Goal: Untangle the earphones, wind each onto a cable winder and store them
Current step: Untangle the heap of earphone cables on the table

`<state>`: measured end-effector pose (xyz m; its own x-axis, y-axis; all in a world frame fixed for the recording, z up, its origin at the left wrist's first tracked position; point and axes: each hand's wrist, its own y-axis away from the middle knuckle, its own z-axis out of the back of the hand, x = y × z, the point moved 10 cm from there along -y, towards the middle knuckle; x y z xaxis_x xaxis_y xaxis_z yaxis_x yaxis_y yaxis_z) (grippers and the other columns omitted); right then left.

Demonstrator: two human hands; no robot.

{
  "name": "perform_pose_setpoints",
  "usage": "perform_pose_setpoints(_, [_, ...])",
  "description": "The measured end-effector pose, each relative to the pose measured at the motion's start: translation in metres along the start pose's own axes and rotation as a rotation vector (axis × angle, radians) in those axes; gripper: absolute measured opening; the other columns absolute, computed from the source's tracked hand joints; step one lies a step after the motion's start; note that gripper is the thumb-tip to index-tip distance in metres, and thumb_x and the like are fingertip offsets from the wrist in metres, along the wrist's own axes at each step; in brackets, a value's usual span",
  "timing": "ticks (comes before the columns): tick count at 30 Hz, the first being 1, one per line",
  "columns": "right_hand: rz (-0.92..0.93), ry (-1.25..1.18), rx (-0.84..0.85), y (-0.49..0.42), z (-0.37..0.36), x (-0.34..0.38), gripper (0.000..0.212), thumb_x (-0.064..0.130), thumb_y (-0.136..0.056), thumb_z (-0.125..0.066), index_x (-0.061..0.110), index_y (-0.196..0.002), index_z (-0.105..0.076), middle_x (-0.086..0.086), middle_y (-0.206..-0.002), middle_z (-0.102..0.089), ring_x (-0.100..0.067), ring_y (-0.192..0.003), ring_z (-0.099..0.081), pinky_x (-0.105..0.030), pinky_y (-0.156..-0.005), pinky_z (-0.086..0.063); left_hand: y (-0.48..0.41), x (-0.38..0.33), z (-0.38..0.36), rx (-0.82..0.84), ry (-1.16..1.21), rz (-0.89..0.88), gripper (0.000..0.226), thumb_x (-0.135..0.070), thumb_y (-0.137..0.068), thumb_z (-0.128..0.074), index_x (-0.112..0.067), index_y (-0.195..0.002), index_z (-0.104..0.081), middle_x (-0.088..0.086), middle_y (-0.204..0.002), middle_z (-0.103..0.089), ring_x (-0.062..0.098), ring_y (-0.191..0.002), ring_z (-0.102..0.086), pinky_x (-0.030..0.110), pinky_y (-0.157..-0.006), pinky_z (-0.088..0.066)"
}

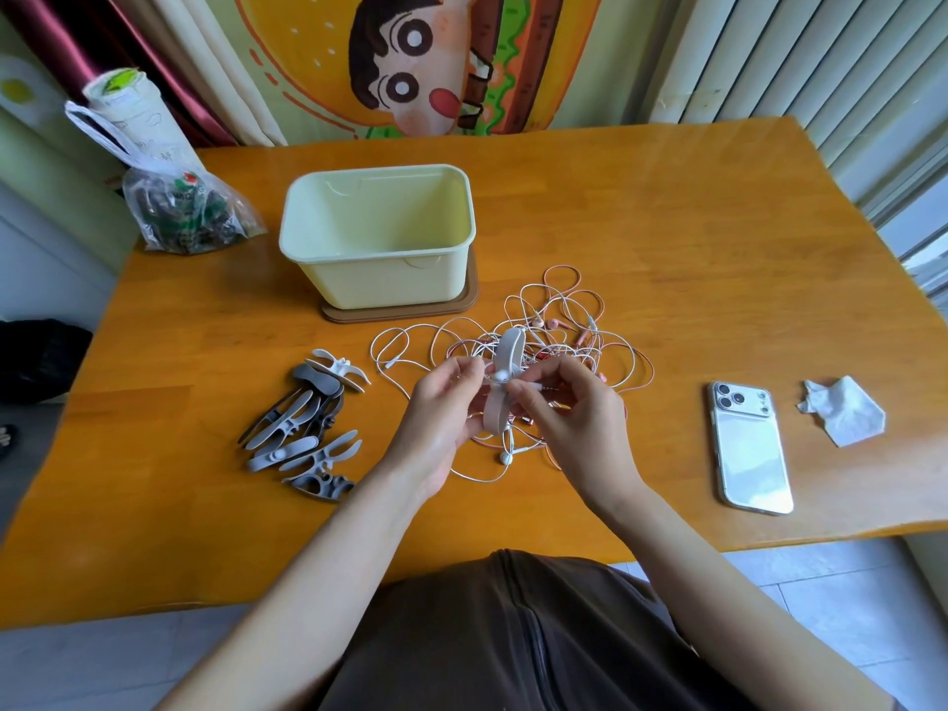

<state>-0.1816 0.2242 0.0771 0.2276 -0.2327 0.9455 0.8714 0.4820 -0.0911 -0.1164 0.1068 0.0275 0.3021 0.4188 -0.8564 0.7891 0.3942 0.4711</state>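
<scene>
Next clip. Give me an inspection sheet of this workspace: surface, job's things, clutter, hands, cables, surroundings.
Surface: orange wooden table, bare wood showing.
Job's things: held winder above the tangle; spare winders piled at left; cream box on a brown base, nothing seen inside.
Clutter: phone face down at right; crumpled tissue beside it; plastic bag at far left.
Hands: left hand grips the held winder; right hand pinches a white cable at the winder's middle.
Cables: earphones, white and pink, tangled in one heap in front of the box.
Surroundings: cartoon curtain behind the table; white slatted panel at right.
</scene>
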Motion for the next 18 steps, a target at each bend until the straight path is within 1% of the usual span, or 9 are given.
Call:
perform_pose_setpoints(2, [-0.007,-0.014,-0.002,-0.001,0.002,-0.002,0.01,0.015,-0.085,-0.068,0.008,-0.09,-0.064,0.007,-0.083,-0.069,-0.006,-0.074,-0.068,-0.019,-0.067,-0.055,0.001,-0.001,-0.004,0.035,0.048,0.012,0.014,-0.017,-0.098,-0.049,-0.007,-0.101,-0.058,0.019,-0.11,-0.067,0.028,-0.099,-0.066,0.041,-0.086,-0.053])
perform_pose_setpoints(4, [-0.004,-0.012,0.006,0.0,0.002,-0.003,0.01,0.014,-0.085,-0.067,0.007,-0.091,-0.064,0.007,-0.084,-0.068,-0.004,-0.075,-0.067,-0.017,-0.068,-0.053,0.002,0.0,-0.004,0.024,0.057,0.005,0.007,-0.011,-0.096,-0.052,-0.008,-0.098,-0.058,0.019,-0.109,-0.066,0.027,-0.097,-0.066,0.04,-0.086,-0.054])
perform_pose_setpoints(7, [0.003,0.001,0.036,0.001,-0.001,-0.002,0.005,0.011,-0.088,-0.065,0.01,-0.093,-0.064,0.008,-0.087,-0.069,-0.004,-0.079,-0.068,-0.021,-0.072,-0.055,0.0,0.001,0.003,-0.034,0.061,-0.006,0.009,-0.008,-0.097,-0.05,-0.009,-0.097,-0.059,0.014,-0.104,-0.068,0.021,-0.091,-0.068,0.033,-0.077,-0.058])
perform_pose_setpoints(8, [0.008,0.004,0.043,0.002,-0.001,-0.001,0.005,0.01,-0.088,-0.063,0.011,-0.094,-0.064,0.009,-0.087,-0.069,-0.005,-0.08,-0.068,-0.022,-0.074,-0.056,-0.001,0.002,0.005,-0.05,0.05,-0.006,0.009,-0.008,-0.097,-0.049,-0.009,-0.098,-0.058,0.012,-0.103,-0.068,0.02,-0.09,-0.068,0.032,-0.077,-0.058])
perform_pose_setpoints(12, [-0.014,-0.021,0.045,0.003,-0.001,-0.002,0.006,0.011,-0.088,-0.064,0.012,-0.094,-0.064,0.009,-0.086,-0.069,-0.005,-0.079,-0.069,-0.027,-0.075,-0.057,-0.002,0.0,0.011,-0.098,-0.085,-0.042,0.01,-0.01,-0.099,-0.047,-0.009,-0.102,-0.057,0.014,-0.108,-0.068,0.023,-0.095,-0.069,0.04,-0.084,-0.057])
perform_pose_setpoints(15, [-0.019,-0.026,0.026,0.001,0.001,-0.001,0.008,0.012,-0.086,-0.067,0.01,-0.092,-0.064,0.011,-0.083,-0.069,-0.004,-0.077,-0.068,-0.026,-0.072,-0.057,-0.001,-0.004,0.012,-0.125,-0.2,-0.092,0.012,-0.013,-0.099,-0.047,-0.01,-0.107,-0.055,0.013,-0.109,-0.067,0.023,-0.096,-0.069,0.036,-0.078,-0.059])
perform_pose_setpoints(17, [-0.012,-0.01,0.035,0.0,0.001,0.0,0.008,0.014,-0.085,-0.068,0.009,-0.09,-0.063,0.011,-0.082,-0.068,-0.003,-0.075,-0.068,-0.023,-0.07,-0.056,0.0,-0.005,0.011,-0.125,-0.235,-0.113,0.011,-0.014,-0.1,-0.045,-0.011,-0.105,-0.054,0.013,-0.109,-0.067,0.022,-0.094,-0.07,0.033,-0.074,-0.06])
perform_pose_setpoints(18, [-0.013,-0.008,0.041,0.0,0.001,0.0,0.009,0.014,-0.085,-0.068,0.01,-0.09,-0.064,0.011,-0.081,-0.068,-0.003,-0.075,-0.068,-0.022,-0.069,-0.056,0.0,-0.005,0.011,-0.122,-0.239,-0.116,0.01,-0.014,-0.1,-0.045,-0.011,-0.105,-0.053,0.013,-0.11,-0.067,0.022,-0.093,-0.07,0.033,-0.073,-0.06])
